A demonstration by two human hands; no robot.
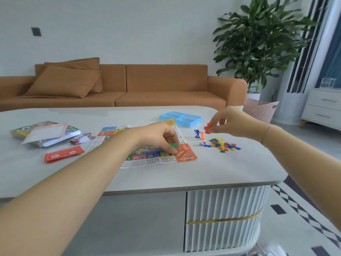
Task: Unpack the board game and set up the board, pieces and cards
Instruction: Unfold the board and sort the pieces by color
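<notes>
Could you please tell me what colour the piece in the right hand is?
Red: the right hand pinches a red piece, seen in the head view.

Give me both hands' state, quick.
Left hand: pinching a green pawn on the board.
Right hand: pinching a red pawn above the table.

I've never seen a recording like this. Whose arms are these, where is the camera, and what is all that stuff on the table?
No machine here: the arms belong to a person wearing a camera on the head, looking forward and down. This is that single view. On the white table lies an unfolded game board. The left hand pinches a green piece over the board's orange corner. The right hand holds a red piece in the air. Beside the board stand a blue figure and an orange figure, near a pile of coloured tokens, a die and a blue tray. Left lie the game box and red cards.
</notes>
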